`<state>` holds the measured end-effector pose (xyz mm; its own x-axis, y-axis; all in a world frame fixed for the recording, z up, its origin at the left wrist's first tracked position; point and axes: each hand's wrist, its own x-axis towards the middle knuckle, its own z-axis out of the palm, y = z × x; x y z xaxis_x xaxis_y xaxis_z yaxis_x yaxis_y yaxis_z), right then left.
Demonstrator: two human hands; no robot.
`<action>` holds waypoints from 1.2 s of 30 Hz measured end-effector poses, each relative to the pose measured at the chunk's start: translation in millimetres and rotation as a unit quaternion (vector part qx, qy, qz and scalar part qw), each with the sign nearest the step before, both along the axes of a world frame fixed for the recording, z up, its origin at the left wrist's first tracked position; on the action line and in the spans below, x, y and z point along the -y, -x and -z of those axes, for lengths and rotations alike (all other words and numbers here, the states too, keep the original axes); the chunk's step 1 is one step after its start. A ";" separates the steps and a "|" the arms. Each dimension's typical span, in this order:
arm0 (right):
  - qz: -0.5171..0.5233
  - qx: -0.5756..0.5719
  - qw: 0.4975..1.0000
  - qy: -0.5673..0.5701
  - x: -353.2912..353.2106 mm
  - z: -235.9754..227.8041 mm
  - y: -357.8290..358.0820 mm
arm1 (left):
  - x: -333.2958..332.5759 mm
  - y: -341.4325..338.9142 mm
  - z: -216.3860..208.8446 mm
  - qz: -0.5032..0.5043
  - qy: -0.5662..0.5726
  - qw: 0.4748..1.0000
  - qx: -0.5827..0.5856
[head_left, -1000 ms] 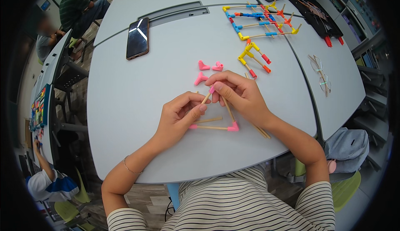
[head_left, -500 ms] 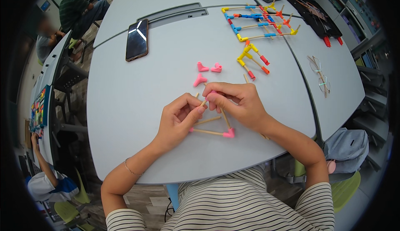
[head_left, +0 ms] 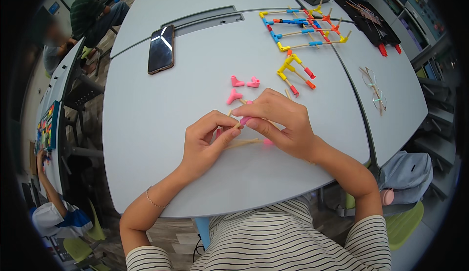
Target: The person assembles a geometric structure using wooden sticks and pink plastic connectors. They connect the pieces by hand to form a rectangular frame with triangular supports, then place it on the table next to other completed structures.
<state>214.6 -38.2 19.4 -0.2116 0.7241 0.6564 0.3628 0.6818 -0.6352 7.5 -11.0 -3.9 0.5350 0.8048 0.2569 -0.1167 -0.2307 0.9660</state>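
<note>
My left hand point(head_left: 202, 139) pinches a thin wooden stick point(head_left: 238, 125) between thumb and fingers. At the stick's end, the thumb and fingers of my right hand point(head_left: 288, 124) close on a pink connector point(head_left: 245, 121). Below and behind the hands lie more sticks point(head_left: 242, 144) with another pink connector point(head_left: 268, 142), partly covered by my right hand. Just beyond my fingertips are a three-armed pink connector point(head_left: 234, 96) and two further ones, a pink elbow piece point(head_left: 237, 81) and a pink branched piece point(head_left: 253, 82).
A frame of sticks with blue, yellow and red connectors point(head_left: 278, 35) lies at the far right, a smaller yellow-and-red assembly point(head_left: 289, 68) nearer. A phone point(head_left: 161, 49) rests far left, glasses point(head_left: 375, 89) on the right-hand table point(head_left: 398, 93). Other people sit on the left.
My right fingers have shifted and stretched out, showing more of the pink connector. The joined sticks beneath the hands have moved away from me, with their lower corner now partly behind my right hand.
</note>
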 end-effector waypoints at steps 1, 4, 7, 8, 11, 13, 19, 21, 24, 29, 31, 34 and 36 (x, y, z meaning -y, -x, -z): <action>0.003 -0.002 1.000 0.003 3.3 -2.9 2.4 | -1.2 0.8 1.9 0.001 -0.016 1.000 0.000; -0.006 0.005 1.000 -0.023 1.4 -0.1 2.6 | -1.0 1.2 2.0 0.003 -0.013 1.000 -0.011; -0.027 0.018 0.999 -0.039 0.6 3.0 0.2 | -1.2 1.9 0.9 0.010 0.001 1.000 -0.019; -0.033 0.022 0.998 -0.039 0.9 3.6 -0.6 | -1.4 2.2 0.7 0.014 0.004 1.000 -0.021; -0.027 0.004 0.998 -0.059 0.9 7.5 2.8 | -1.1 3.0 -0.4 0.024 0.023 0.999 -0.018; -0.011 -0.012 0.998 -0.058 2.1 10.2 5.1 | -1.2 2.8 -0.5 0.025 0.034 0.999 -0.013; 0.002 -0.013 0.996 -0.087 4.5 15.5 7.4 | -1.8 3.3 1.1 0.036 0.024 0.999 -0.015; 0.002 -0.012 0.996 -0.092 4.8 15.6 7.6 | -1.4 3.9 -0.3 0.039 0.026 0.999 -0.015; 0.006 -0.007 0.996 -0.092 2.8 16.6 6.7 | -2.2 3.8 0.2 0.038 0.030 0.999 -0.012; 0.001 0.017 0.997 -0.080 -4.3 12.1 2.4 | -3.2 1.6 2.4 0.016 0.039 0.999 0.000; 0.009 0.010 0.996 -0.083 -2.8 12.0 3.7 | -3.8 1.3 2.0 0.018 0.034 0.999 -0.007; 0.015 0.002 0.999 -0.044 0.8 5.8 3.6 | -4.1 3.4 2.7 0.025 0.023 0.999 -0.008; 0.014 -0.036 0.999 0.007 3.4 6.2 2.6 | -4.2 3.7 3.1 0.030 0.021 0.999 -0.009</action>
